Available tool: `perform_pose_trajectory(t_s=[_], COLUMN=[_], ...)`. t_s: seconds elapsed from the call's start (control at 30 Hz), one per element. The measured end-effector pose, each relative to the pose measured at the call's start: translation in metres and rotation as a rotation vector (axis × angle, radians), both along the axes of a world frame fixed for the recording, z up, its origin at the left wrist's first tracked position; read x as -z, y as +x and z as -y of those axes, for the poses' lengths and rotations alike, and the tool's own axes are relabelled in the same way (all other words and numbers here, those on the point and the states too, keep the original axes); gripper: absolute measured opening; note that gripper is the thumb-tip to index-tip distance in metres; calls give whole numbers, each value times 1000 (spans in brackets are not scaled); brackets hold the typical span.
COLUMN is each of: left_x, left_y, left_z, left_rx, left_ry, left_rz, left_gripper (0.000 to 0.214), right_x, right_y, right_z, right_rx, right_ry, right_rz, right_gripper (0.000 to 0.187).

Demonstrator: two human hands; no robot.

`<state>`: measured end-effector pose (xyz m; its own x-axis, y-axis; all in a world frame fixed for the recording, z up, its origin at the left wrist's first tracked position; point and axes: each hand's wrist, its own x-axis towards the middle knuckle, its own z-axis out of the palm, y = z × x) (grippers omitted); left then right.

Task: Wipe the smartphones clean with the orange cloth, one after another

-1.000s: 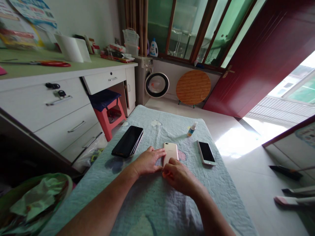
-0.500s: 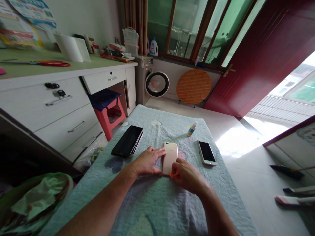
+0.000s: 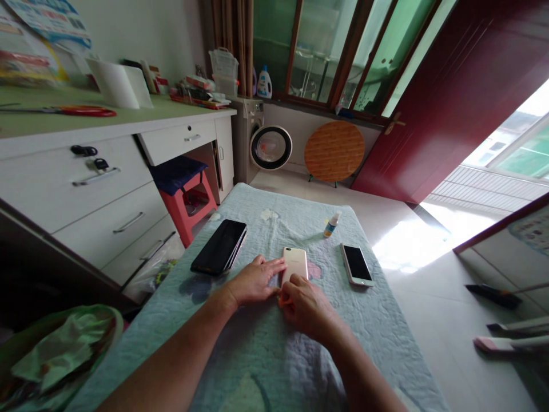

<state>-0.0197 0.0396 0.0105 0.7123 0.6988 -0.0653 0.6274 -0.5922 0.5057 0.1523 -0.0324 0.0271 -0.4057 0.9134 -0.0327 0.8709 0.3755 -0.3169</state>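
Obs. 1: Your left hand (image 3: 253,281) is lying open, fingers flat along the left edge of the gold phone (image 3: 294,264). Likely you're pinning it so it isn't sliding on the quilted cloth (image 3: 266,355).

Obs. 2: Agreed. Your right hand (image 3: 306,306) is curling over the phone's near end, fingertips tucked under. I can't tell whether it's pinching anything.

Obs. 1: The phone is lying back up, mid-cloth, between the black phone (image 3: 219,246) and the white phone (image 3: 357,265).

Obs. 2: Its long axis is running straight away from you, camera end pointing at the cloth's far edge.
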Motion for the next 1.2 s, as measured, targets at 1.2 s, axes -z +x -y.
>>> perform_pose_trajectory(t_s=[1.2], left_x=[2], left_y=[3], left_z=[3], left_rx=[-52], left_ry=[18], left_rz=[12], left_gripper=[52], right_x=[1], right_y=[-7], right_z=[-2], right_rx=[12], right_ry=[54], right_rz=[60], right_gripper=[9])
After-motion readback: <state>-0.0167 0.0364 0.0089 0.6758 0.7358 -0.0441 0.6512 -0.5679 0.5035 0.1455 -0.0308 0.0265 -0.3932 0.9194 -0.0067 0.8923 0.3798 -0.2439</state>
